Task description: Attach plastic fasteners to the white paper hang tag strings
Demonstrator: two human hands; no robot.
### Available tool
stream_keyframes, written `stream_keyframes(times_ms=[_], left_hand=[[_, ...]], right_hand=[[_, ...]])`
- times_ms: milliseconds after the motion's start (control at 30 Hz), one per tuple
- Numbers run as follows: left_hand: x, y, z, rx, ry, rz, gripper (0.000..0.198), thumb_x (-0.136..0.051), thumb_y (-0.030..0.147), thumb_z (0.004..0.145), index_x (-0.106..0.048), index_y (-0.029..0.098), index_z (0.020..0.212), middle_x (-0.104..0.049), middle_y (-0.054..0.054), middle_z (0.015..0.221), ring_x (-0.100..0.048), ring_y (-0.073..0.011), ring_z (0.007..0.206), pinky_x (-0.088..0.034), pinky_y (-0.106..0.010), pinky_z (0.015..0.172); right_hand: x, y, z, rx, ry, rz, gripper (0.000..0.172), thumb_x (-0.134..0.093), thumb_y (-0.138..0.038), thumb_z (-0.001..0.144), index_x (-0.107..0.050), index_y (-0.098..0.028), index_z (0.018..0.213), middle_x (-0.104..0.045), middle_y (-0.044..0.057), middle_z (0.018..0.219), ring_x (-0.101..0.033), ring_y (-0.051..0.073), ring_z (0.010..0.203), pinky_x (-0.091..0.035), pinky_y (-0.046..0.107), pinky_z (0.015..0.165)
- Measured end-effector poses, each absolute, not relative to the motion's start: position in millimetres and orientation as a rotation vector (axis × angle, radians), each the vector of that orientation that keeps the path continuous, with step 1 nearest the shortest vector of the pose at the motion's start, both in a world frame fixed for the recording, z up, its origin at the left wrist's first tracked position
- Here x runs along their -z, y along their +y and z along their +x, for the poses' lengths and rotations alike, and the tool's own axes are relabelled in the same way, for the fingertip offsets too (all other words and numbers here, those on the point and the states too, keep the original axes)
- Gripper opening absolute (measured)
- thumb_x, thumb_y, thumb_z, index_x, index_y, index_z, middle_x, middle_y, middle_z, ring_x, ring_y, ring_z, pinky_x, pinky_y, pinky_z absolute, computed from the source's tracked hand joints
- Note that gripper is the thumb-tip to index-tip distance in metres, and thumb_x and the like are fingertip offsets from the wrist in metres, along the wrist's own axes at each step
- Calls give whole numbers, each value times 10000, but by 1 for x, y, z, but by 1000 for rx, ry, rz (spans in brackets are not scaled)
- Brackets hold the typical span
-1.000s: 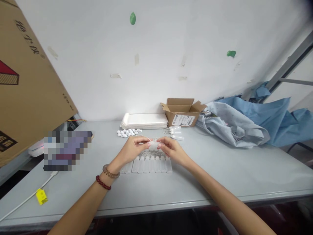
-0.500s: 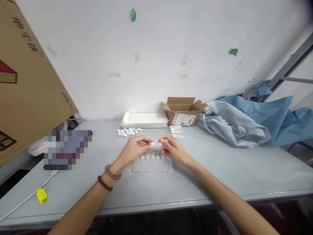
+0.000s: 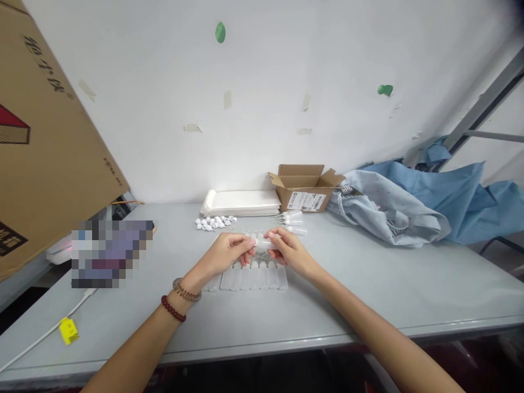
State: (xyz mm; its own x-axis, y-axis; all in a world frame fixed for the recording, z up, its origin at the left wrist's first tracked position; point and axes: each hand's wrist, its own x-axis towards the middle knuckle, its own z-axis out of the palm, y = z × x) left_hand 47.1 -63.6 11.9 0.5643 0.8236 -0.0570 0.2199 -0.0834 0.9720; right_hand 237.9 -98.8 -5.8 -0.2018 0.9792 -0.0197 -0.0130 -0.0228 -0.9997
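Grey tabletop (image 3: 393, 289) spreads beyond both hands (image 3: 227, 252) (image 3: 291, 252), pinching a translucent tube (image 3: 262, 244) behind the front edge (image 3: 262, 347).

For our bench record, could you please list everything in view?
Wall: one, white, behind
Table: one, grey, beneath
Carton: one, brown, left
Patches: two, green, wall
Flat stack: one, white, back
Small box: one, brown, beside stack
Bundled cloth: one, pale blue, right
Blue cloth: count unclear, far right
Small pieces: many, white, before stack
Loose tubes: several, translucent, before small box
Held tube: one, translucent, centre
Tube row: several, translucent, below held tube
Cable: one, white, left
Tag: one, yellow, by cable
Pixelated item: unclear, left
Bracelets: two, brown, red, left wrist
Left hand: one, pinching tube
Right hand: one, pinching tube
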Motion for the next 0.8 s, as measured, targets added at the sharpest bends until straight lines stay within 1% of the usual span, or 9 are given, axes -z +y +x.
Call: stream_keyframes(times_ms=[67,133,200,267,333,433,533,700,800], left_hand=[[-13,-65,47,-672,873,1679,287,-619,414,801,-684,147,884,-647,-42,722,-596,-150,621,-489,-275,592],[-16,-66,47,-704,855,1701,307,-638,389,785,-676,160,985,-648,-43,777,-601,-162,673,-491,-280,607],[-19,-67,47,-697,863,1700,319,-632,392,787,-675,162,1003,-647,-40,764,-603,-166,674,-490,-280,609],[-21,-68,48,-678,892,1691,298,-613,413,797,-684,162,942,-642,-33,717,-600,-160,635,-484,-272,589],[-22,-68,49,-663,908,1698,289,-592,437,808,-680,162,819,-643,-32,687,-595,-152,596,-474,-263,569],[-20,-67,49,-659,905,1709,330,-568,456,819,-644,163,689,-641,-31,648,-594,-150,580,-467,-259,572],[-16,-65,49,-667,946,1709,379,-539,476,835,-631,155,657,-626,-32,613,-591,-149,554,-458,-264,569],[-13,-63,49,-659,965,1699,414,-523,492,846,-617,145,640,-608,-33,595,-579,-142,534,-440,-259,555],[-13,-64,49,-666,934,1726,384,-530,474,847,-624,150,664,-600,-26,591,-571,-143,553,-440,-257,564]], right_hand=[[6,-99,238,-1387,-1325,-1128,357,-476,-554,831,-444,-203,889,-438,-73,506,-296,59,388,-181,196,402],[5,-99,239,-1391,-1318,-1130,356,-473,-553,833,-443,-203,891,-438,-76,501,-299,58,384,-185,191,396],[5,-99,238,-1397,-1309,-1125,359,-472,-557,832,-439,-205,890,-445,-76,505,-298,57,380,-189,186,391],[5,-99,238,-1399,-1297,-1124,364,-476,-564,829,-439,-206,888,-447,-76,507,-299,56,379,-190,183,388],[5,-99,238,-1401,-1294,-1127,374,-477,-574,826,-440,-208,891,-442,-78,499,-301,58,376,-190,184,387],[5,-98,238,-1401,-1312,-1124,398,-458,-603,827,-433,-213,902,-441,-79,490,-314,68,382,-198,190,392],[5,-100,239,-1391,-1370,-1075,398,-476,-594,828,-429,-215,939,-439,-81,531,-322,68,405,-221,196,406],[7,-103,240,-1344,-1516,-1045,381,-541,-495,841,-417,-206,1056,-352,-102,548,-325,79,451,-279,209,445],[12,-102,240,-1277,-1545,-1066,324,-481,-487,876,-422,-196,1005,-407,-78,590,-347,87,481,-296,221,469]])
